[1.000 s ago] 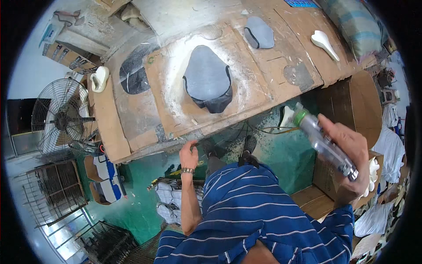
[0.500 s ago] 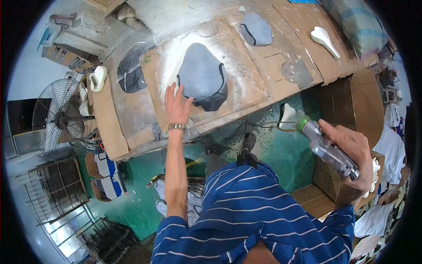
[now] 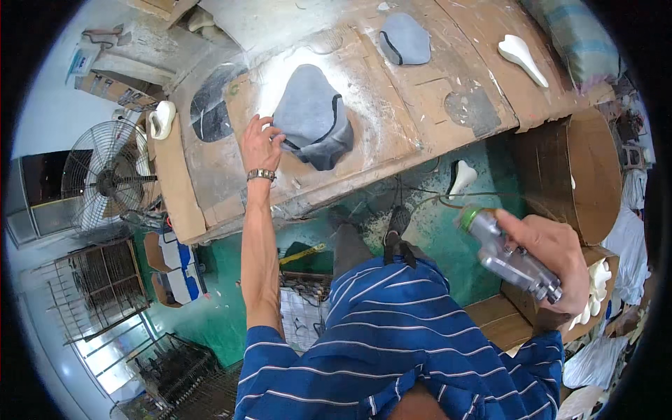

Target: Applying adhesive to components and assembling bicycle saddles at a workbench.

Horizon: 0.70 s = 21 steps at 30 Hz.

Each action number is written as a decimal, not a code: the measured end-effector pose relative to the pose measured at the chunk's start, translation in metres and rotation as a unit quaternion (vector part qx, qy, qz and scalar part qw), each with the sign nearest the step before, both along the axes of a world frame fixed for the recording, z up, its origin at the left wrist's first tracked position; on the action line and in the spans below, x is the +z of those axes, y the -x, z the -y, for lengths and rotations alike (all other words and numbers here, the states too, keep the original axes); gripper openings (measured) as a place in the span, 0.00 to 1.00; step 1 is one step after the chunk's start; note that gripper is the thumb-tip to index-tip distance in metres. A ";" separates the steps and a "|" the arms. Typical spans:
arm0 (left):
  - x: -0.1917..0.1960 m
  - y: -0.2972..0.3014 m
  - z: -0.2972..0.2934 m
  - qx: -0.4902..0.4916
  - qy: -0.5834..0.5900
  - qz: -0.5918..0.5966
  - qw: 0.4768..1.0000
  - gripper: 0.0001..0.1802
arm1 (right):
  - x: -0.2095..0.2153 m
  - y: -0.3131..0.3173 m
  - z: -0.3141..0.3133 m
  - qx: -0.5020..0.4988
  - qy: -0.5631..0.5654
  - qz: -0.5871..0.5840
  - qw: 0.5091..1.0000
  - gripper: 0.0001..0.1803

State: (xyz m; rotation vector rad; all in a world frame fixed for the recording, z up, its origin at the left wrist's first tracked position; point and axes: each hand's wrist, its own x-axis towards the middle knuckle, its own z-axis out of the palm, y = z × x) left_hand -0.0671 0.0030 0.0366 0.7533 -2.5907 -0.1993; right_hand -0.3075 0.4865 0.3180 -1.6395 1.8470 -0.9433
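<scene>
My left hand (image 3: 260,145) is at the left edge of a grey saddle cover (image 3: 306,105), its thumb and fingers closed on the rim. The cover lies on a whitened cardboard sheet, with black trim and a darker flap folded at its near side. In my right hand (image 3: 560,255), held out over the floor to the right, is a silvery spray gun (image 3: 514,262) with a green ring at its front. A second grey saddle cover (image 3: 406,38) rests farther back on the cardboard-topped bench (image 3: 399,150).
A white saddle base (image 3: 521,59) lies at the bench's far right, and another white saddle piece (image 3: 162,119) on its left end. A wire-cage fan (image 3: 108,182) stands at left. Below right are a cardboard box (image 3: 570,175) and an open carton of white pieces (image 3: 598,287). A hose (image 3: 420,203) trails near my feet.
My left hand has gone from spread fingers beside the cover to closing on its edge. The cover has shifted and turned slightly. The spray gun has moved a little left and down.
</scene>
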 end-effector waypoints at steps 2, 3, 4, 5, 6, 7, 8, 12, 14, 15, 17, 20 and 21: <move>0.007 0.005 0.001 -0.001 0.015 0.017 1.000 0.07 | 0.001 -0.001 0.001 0.025 0.004 0.003 1.000 0.40; 0.010 0.007 0.000 0.001 0.018 0.018 1.000 0.07 | 0.001 -0.001 0.003 0.050 0.005 0.022 0.998 0.40; 0.013 0.009 0.000 -0.004 0.011 0.042 0.999 0.07 | 0.001 0.000 0.005 0.052 0.003 0.024 0.998 0.42; 0.017 0.011 -0.001 -0.014 0.007 0.057 0.998 0.07 | 0.000 0.000 0.006 0.051 0.007 0.025 0.998 0.42; 0.021 0.014 0.000 -0.014 0.010 0.067 0.998 0.07 | 0.000 0.002 0.007 0.056 0.007 0.035 0.998 0.42; 0.026 0.017 -0.001 -0.025 0.008 0.072 0.997 0.07 | 0.000 0.003 0.007 0.050 -0.006 0.050 0.997 0.42; 0.030 0.020 -0.002 -0.028 -0.004 0.090 0.996 0.07 | 0.000 0.004 0.006 0.032 -0.003 0.048 0.998 0.43; 0.072 0.054 0.001 -0.111 0.080 0.120 0.983 0.07 | -0.001 0.014 -0.007 -0.052 0.002 0.038 0.998 0.42; 0.103 0.103 0.013 -0.148 0.083 0.105 0.980 0.07 | -0.003 0.021 -0.015 -0.068 0.003 0.061 0.996 0.41; 0.120 0.128 0.017 -0.149 0.086 0.102 0.980 0.07 | -0.004 0.023 -0.018 -0.080 0.005 0.053 0.995 0.41; 0.154 0.190 0.033 -0.200 0.153 0.054 0.966 0.08 | -0.008 0.024 -0.021 -0.128 -0.014 0.089 0.988 0.41; 0.199 0.284 0.048 -0.211 0.199 0.022 0.957 0.07 | -0.014 0.018 -0.021 -0.193 -0.029 0.101 0.975 0.44; 0.210 0.312 0.049 -0.214 0.198 0.007 0.956 0.07 | -0.017 0.015 -0.021 -0.228 -0.042 0.104 0.967 0.44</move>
